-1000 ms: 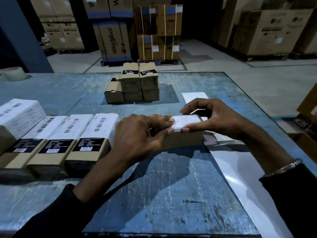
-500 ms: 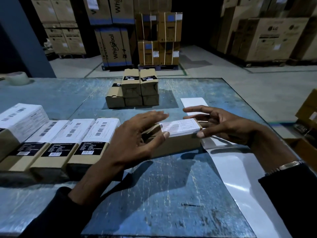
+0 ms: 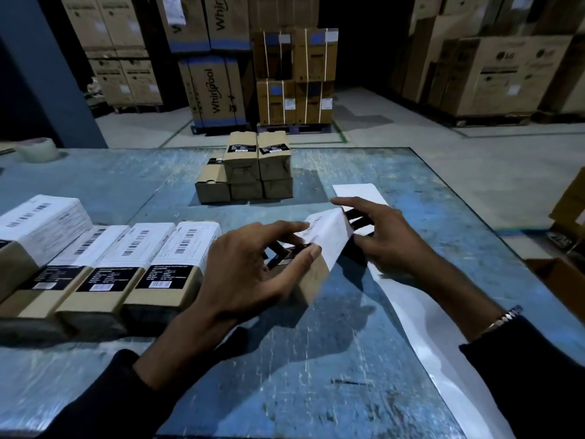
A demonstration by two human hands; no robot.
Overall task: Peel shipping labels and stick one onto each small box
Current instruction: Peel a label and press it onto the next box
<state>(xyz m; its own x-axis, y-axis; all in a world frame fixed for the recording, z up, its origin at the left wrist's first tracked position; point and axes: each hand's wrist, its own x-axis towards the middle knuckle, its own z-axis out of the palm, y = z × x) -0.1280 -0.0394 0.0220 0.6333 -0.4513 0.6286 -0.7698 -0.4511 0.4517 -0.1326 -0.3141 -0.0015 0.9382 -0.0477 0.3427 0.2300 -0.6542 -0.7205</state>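
Two hands on tilted small box (image 3: 311,275), left hand (image 3: 250,274) gripping it, right hand (image 3: 384,240) splayed, fingertips touching its label (image 3: 329,236)

Both arms reach in over the near edge of the table, each in a dark sleeve, the right wrist wearing a metal bracelet. The left hand (image 3: 250,274) sits near the middle of the table, palm down, fingers curled round the small box (image 3: 313,280), thumb against its near side and forefinger stretched over the top. The right hand (image 3: 386,239) is just beside it on the right, fingers spread and fairly straight, fingertips touching the box's far end. The forearms angle inward toward each other.
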